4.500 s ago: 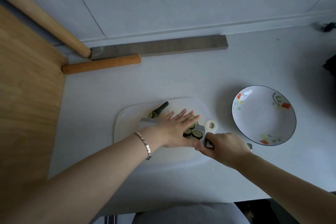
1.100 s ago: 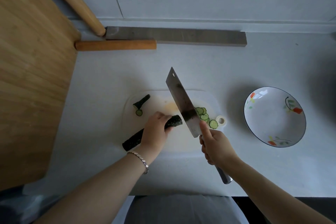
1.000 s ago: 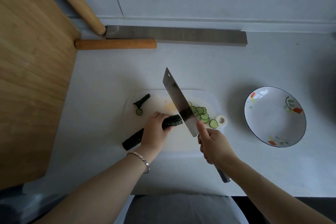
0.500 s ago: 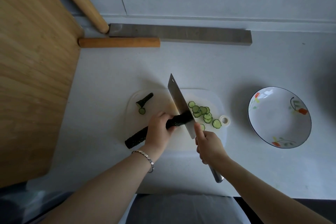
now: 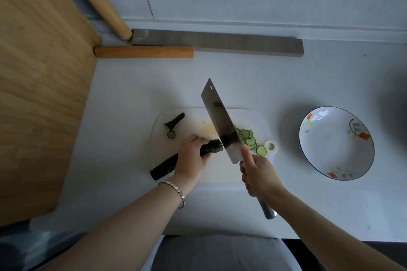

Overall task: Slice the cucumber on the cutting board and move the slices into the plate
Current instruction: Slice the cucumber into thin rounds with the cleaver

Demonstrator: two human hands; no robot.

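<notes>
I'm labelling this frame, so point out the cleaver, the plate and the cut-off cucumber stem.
cleaver (image 5: 220,121): head view, middle of blade.
plate (image 5: 317,171): head view, bare inner wall.
cucumber stem (image 5: 174,122): head view, middle of piece.

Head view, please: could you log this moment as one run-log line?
phase: slicing | left hand: holds cucumber | right hand: cleaver at cut end | slices: on cutting board | plate: empty

Your view: dim, cool, soft daylight. Broad soft shadow left of the plate (image 5: 336,143); small white glare on its rim. Edges bow with wide-angle distortion. Corners darken. Focus fair throughout, slightly soft.
</notes>
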